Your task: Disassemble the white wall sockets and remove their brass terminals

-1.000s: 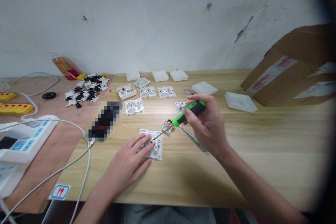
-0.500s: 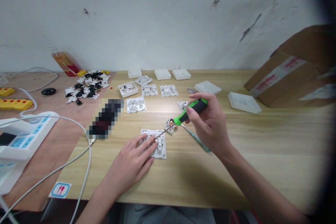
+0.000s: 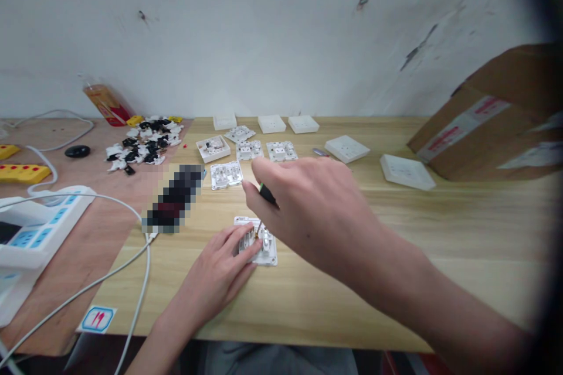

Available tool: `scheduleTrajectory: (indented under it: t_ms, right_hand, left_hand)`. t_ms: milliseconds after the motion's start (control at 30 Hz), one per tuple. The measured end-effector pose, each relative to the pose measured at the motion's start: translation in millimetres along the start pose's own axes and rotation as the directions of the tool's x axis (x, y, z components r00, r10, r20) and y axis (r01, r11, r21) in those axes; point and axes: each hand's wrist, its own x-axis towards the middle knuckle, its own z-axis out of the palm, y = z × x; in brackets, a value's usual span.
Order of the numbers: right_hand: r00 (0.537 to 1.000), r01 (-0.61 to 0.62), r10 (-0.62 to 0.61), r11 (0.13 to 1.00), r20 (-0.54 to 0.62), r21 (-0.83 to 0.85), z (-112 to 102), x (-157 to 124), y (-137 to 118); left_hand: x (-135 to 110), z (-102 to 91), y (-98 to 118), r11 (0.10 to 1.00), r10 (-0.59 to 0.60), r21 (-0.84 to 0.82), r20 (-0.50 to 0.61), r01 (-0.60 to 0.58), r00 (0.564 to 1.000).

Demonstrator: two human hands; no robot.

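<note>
Fingers [image 3: 240, 240] of the left hand [image 3: 215, 266] spread flat across a white wall-switch plate [image 3: 267, 256], pinning it steady under the screwdriver [image 3: 267, 193] tip; right hand [image 3: 310, 214] above, fingers closed around the mostly hidden handle. Across the pale wooden surface [image 3: 352, 304], more switch plates [image 3: 226, 175] set out within reach, a heap of white and black parts [image 3: 143, 146] to the left; a cardboard box [image 3: 484, 129] beside a scuffed wall [image 3: 264, 29]

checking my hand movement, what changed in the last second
The right hand has swung left over the switch frame, taking the green-handled screwdriver from a low slant to a steeper angle, its tip down at the frame. Nothing was taken hold of or let go. The left hand stays on the frame, and the other switch frames stay where they were.
</note>
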Motion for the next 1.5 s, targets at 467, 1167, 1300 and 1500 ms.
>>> scheduleTrajectory:
  t_ms: [467, 1167, 1300, 1500]
  right_hand:
    - [0.861, 0.051, -0.271, 0.888, 0.430, 0.457, -21, 26, 37]
    - [0.955, 0.067, -0.198, 0.869, 0.221, 0.490, -5, 20, 25]
    - [0.985, 0.047, -0.128, 0.845, 0.116, 0.533, 6, 17, 27]
    - [0.999, 0.010, -0.024, 0.860, 0.021, 0.510, 12, 18, 21]
  left_hand:
    - [-1, 2.4, -3, 0.997, -0.008, -0.083, -0.009, 0.007, 1.000]
    - [48, -18.2, -14, 0.876, -0.091, -0.480, -0.083, 0.040, 0.992]
    - [56, -13.2, -19, 0.919, -0.060, -0.393, -0.163, -0.009, 0.985]
    - [58, -11.8, -22, 0.895, -0.153, -0.441, -0.150, 0.072, 0.977]
